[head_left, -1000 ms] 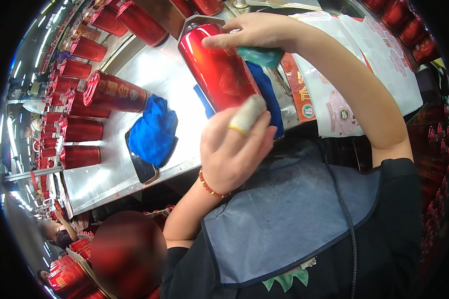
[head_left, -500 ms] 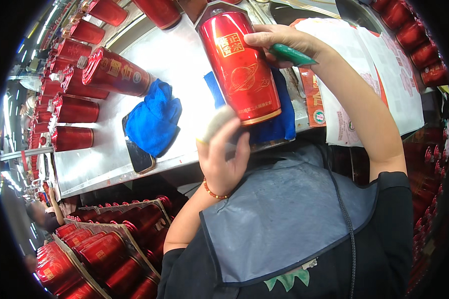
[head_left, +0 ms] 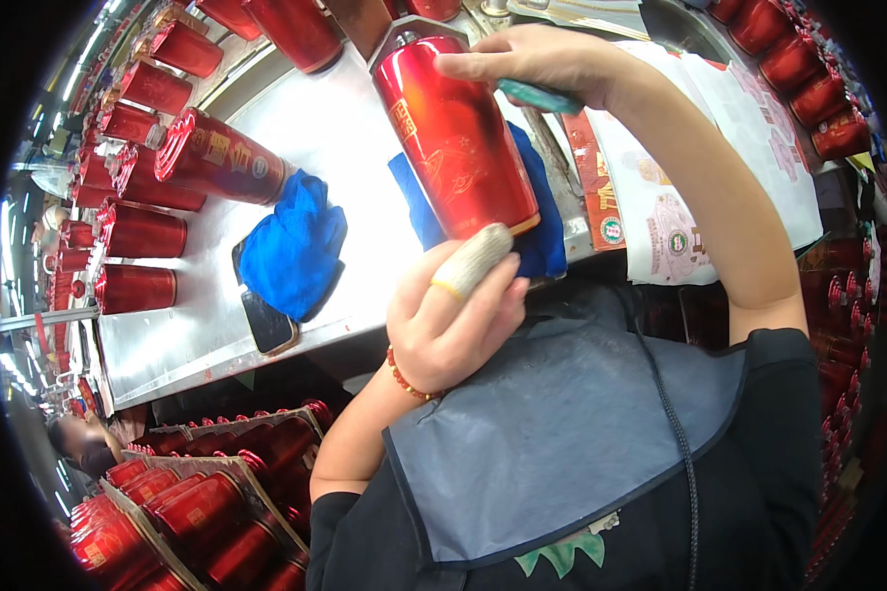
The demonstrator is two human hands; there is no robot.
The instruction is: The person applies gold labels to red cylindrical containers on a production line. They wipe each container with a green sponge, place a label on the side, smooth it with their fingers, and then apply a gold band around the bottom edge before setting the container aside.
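Bottle between two hands, close to the worktop's front edge

The bottle (head_left: pixel 458 143) lies aslant over a blue cloth (head_left: pixel 552 217) on the metal worktop (head_left: pixel 192 340), its capped top pointing away from the person and its gold-rimmed base toward the front edge. Whether its weight rests on the cloth cannot be told.

The right hand (head_left: pixel 547 64) grasps the bottle near the top, thumb along its face, with a green thing (head_left: pixel 540 97) tucked under the palm. The left hand (head_left: pixel 453 310) is at the base, fingers curled, a finger cot (head_left: pixel 475 261) against the bottom rim; whether it grips there cannot be told.

To the left, a bright strip of worktop separates the bottle from a crumpled rag (head_left: pixel 294 246), giving the widest gap beside it. The rag partly covers a phone (head_left: pixel 268 323), whose near end reaches the front edge. A second bottle (head_left: pixel 225 158) stands just beyond the rag, with a row of bottles (head_left: pixel 143 231) farther left.

Room is tighter on the right: a red card (head_left: pixel 602 192) and white sheets (head_left: pixel 665 212) lie near the cloth, the sheets passing under the right forearm. The apron (head_left: pixel 562 414) comes close to the front edge.
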